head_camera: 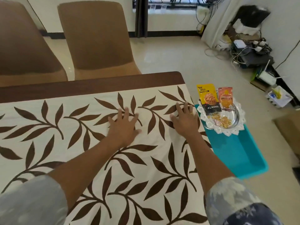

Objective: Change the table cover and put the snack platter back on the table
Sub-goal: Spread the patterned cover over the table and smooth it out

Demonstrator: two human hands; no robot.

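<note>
A cream table cover with brown leaf print (78, 143) lies spread over the dark wooden table (97, 85). My left hand (124, 125) presses flat on the cover with fingers spread. My right hand (185, 119) lies flat on the cover near the table's right edge. To the right of the table, the silver snack platter (233, 119) with a lacy rim sits on a turquoise tub (235, 151). On the platter are a yellow almond packet (208, 98), an orange packet (225, 98) and loose nuts.
Two brown chairs (97, 38) stand behind the table's far side. A strip of bare wood shows along the far table edge. Cables, boxes and electronics (250, 52) clutter the floor at the right wall. Pale tiled floor lies between.
</note>
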